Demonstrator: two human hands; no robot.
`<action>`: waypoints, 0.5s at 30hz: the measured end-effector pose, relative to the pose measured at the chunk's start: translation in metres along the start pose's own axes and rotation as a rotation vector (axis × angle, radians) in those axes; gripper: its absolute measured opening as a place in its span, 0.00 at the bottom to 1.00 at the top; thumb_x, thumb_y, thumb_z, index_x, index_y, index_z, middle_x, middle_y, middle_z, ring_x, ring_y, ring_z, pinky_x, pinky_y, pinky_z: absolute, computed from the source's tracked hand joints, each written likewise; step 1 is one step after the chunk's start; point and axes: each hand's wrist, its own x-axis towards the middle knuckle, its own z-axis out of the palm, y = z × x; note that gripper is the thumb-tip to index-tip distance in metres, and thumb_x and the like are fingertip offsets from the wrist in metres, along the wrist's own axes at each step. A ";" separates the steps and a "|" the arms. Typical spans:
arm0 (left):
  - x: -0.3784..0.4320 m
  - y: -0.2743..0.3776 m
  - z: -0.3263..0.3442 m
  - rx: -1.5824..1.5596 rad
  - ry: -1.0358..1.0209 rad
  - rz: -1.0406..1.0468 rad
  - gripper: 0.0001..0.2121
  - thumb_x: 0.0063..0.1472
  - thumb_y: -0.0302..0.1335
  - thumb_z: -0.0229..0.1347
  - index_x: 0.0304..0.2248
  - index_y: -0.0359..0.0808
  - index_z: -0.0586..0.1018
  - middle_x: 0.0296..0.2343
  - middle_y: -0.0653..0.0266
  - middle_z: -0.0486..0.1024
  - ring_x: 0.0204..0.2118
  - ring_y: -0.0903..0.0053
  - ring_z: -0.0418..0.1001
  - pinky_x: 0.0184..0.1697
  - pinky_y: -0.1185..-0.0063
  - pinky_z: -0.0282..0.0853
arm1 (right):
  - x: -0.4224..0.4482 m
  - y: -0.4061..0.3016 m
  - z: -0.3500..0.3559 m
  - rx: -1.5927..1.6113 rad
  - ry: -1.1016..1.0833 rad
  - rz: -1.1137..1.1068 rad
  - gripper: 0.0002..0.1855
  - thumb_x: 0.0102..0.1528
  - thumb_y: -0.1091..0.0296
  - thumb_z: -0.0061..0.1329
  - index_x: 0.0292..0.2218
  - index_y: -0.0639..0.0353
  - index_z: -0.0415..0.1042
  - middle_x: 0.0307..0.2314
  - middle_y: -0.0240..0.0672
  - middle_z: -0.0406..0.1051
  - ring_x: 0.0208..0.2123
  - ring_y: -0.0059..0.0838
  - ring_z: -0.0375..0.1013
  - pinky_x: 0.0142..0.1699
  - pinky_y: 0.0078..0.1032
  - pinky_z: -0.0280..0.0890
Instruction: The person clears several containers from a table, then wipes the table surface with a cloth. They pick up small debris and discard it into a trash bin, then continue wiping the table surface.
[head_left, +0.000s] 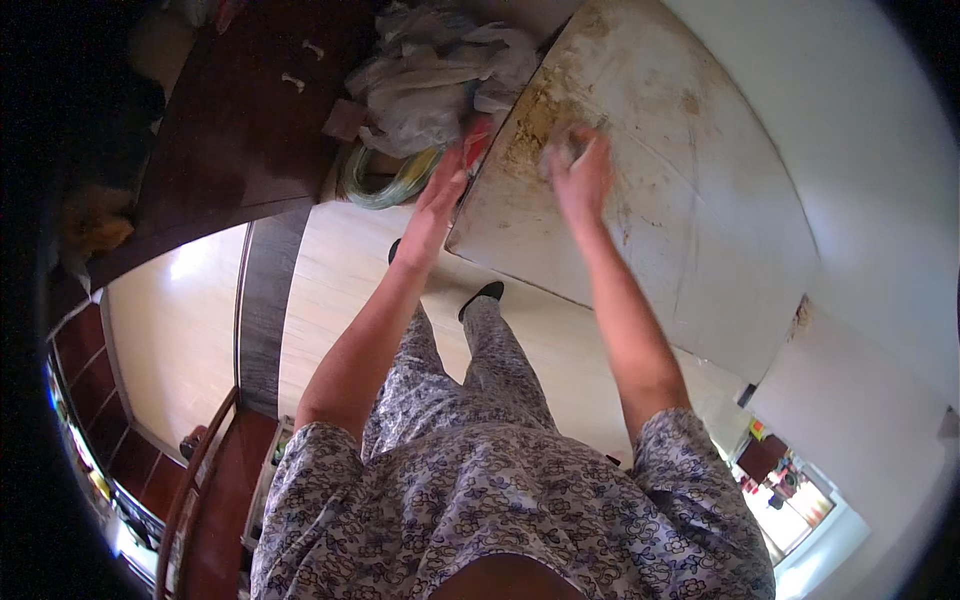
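Observation:
A pale, flat panel (660, 195) slopes across the upper right, with brown stains and a rough, flaking yellow-brown patch (536, 127) near its left edge. Over that patch my right hand (589, 176) is curled around a small greyish wad (559, 154). Motion blur hides what the wad is made of. My left hand (439, 191) lies along the panel's left edge with its fingers stretched out. Whether it presses on the edge cannot be seen. Just past its fingertips is a red item (478, 139), partly covered.
Crumpled clear plastic bags (427, 82) and a coil of clear hose (375, 187) sit left of the panel, beside a dark brown wooden surface (247, 120). Below is the pale tiled floor (337, 300). A wooden railing (202, 457) stands at lower left; a white wall (847, 150) borders the right.

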 end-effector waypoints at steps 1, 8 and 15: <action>-0.001 -0.005 -0.014 -0.003 0.025 -0.012 0.29 0.61 0.36 0.45 0.57 0.32 0.52 0.56 0.60 0.51 0.59 0.75 0.47 0.59 0.78 0.40 | -0.022 -0.015 0.001 0.085 -0.088 0.067 0.18 0.50 0.58 0.49 0.39 0.60 0.65 0.35 0.45 0.65 0.38 0.42 0.65 0.41 0.38 0.59; -0.035 -0.027 -0.058 0.191 -0.143 -0.193 0.22 0.58 0.27 0.51 0.51 0.29 0.62 0.42 0.65 0.68 0.44 0.81 0.66 0.46 0.83 0.60 | -0.037 -0.036 0.048 -0.332 0.092 -0.115 0.20 0.50 0.58 0.47 0.42 0.60 0.64 0.38 0.47 0.64 0.39 0.48 0.64 0.46 0.45 0.56; -0.035 -0.047 -0.050 0.434 -0.210 -0.226 0.22 0.57 0.29 0.53 0.49 0.30 0.65 0.34 0.64 0.72 0.33 0.83 0.69 0.34 0.83 0.65 | 0.021 -0.031 0.046 -0.292 0.078 0.018 0.20 0.47 0.59 0.49 0.40 0.60 0.65 0.37 0.47 0.62 0.41 0.48 0.62 0.48 0.44 0.55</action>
